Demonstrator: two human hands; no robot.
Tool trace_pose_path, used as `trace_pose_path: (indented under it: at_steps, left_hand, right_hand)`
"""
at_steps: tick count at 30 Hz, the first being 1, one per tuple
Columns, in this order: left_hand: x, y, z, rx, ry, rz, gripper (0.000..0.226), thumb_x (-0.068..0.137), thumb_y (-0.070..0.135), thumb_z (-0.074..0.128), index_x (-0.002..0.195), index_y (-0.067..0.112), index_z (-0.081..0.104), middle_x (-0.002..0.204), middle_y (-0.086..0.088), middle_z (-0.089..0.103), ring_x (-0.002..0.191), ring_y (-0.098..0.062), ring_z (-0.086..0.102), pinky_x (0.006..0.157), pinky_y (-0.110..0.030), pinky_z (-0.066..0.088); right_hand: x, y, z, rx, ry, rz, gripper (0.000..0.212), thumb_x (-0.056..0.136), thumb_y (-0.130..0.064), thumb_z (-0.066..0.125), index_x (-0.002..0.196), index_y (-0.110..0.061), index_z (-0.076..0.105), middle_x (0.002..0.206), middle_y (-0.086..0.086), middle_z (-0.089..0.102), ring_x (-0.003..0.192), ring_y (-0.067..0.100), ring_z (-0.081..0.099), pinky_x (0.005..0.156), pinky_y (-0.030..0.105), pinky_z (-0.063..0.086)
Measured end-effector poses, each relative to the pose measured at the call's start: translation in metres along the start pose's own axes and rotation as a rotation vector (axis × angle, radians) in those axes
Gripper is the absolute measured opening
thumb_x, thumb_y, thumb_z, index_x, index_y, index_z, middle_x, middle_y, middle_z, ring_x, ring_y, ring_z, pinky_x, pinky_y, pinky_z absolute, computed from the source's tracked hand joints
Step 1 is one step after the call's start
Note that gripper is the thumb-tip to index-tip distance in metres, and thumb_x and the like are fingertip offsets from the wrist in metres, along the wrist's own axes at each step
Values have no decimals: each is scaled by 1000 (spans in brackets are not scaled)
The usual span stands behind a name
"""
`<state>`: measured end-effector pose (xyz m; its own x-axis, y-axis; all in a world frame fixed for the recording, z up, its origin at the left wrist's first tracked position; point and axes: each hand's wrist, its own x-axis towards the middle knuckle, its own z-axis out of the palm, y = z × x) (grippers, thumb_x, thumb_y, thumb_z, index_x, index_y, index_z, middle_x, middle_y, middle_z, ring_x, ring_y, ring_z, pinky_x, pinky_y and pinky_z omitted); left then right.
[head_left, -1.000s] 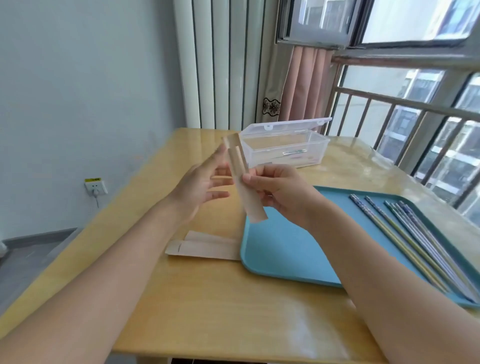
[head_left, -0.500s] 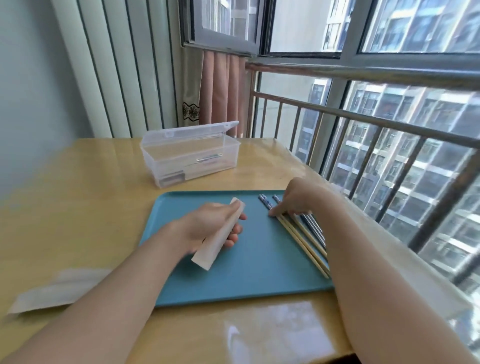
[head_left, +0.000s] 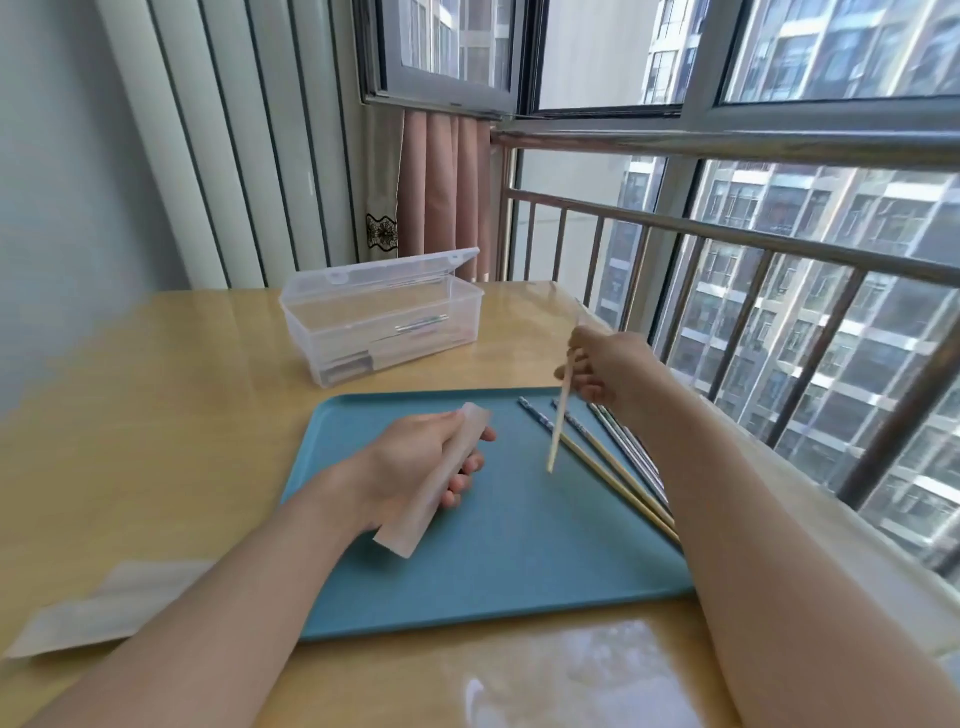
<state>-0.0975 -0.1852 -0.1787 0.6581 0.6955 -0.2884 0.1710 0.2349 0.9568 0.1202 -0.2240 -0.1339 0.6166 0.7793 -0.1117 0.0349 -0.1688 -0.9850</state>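
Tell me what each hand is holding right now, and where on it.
Left hand grips the paper sleeve around its upper half. Right hand pinches a pale chopstick in its upper half.

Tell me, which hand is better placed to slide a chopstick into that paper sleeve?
The right hand, probably. Its fingers pinch a wooden chopstick lifted above the blue tray, lower tip angled toward the left hand, which grips the paper sleeve and can only steady it.
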Motion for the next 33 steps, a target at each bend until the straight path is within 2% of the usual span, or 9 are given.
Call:
trace_pose_path:
  at_steps: [3,6,8,17,21,26,29,31,33]
  left_hand:
    - [-2,2,-4,-15,-29,3,42,108,33,36,117,6,66,70,-4,57,55,-15,46,50,-26,42]
    - [-3,3,-6,-12,-57,9,41,108,32,36,118,8,67,73,-3,55,56,-15,46,52,-26,43]
    - [-4,4,-5,-3,-85,6,41,109,33,34,120,9,66,71,-2,51,55,-13,44,51,-25,40]
    - [-9,5,-7,-15,-165,25,43,109,31,32,123,8,66,69,-1,49,55,-12,42,49,-22,38]
    - [-9,5,-9,-4,-177,31,43,109,31,32,123,9,65,69,0,48,55,-12,41,49,-22,37]
    - [-8,5,-8,35,-181,41,42,109,30,33,123,6,65,68,0,49,53,-10,42,48,-20,39]
    - [-8,4,-8,57,-170,43,42,109,29,34,120,3,65,67,0,49,52,-9,42,47,-19,39]
    - [-8,3,-7,91,-153,42,41,109,29,34,115,3,66,66,0,51,50,-9,43,46,-19,40]
    - [-8,3,-5,151,-139,45,42,109,29,34,113,3,66,64,-1,55,49,-9,46,47,-19,43]
  right_hand:
    - [4,-2,-5,433,84,-18,19,100,-9,52,91,5,60,68,12,63,41,12,56,43,17,49]
    - [10,3,-7,558,146,-93,23,102,-10,54,118,7,57,77,14,66,50,15,67,52,20,56]
    - [13,6,-6,573,176,-132,28,103,-11,54,126,4,53,79,14,65,52,16,69,53,21,56]
    - [20,11,-5,454,143,-131,33,101,-14,60,128,2,52,82,15,66,51,15,69,52,22,56]
    - [20,12,-7,398,121,-149,29,100,-15,61,122,2,56,81,15,66,55,16,70,54,23,57]
    - [12,12,-4,317,-58,-139,11,100,-14,61,98,-3,62,78,13,68,59,16,67,55,23,57]
    - [7,11,1,230,-140,-104,7,99,-9,59,99,-2,63,80,15,67,58,17,65,52,22,56]
    - [6,11,6,178,-122,-106,18,96,-2,58,114,-3,56,82,19,68,58,19,67,51,23,56]
    - [9,14,8,122,-68,-139,46,91,1,60,129,-19,43,78,20,71,58,22,69,52,26,56]
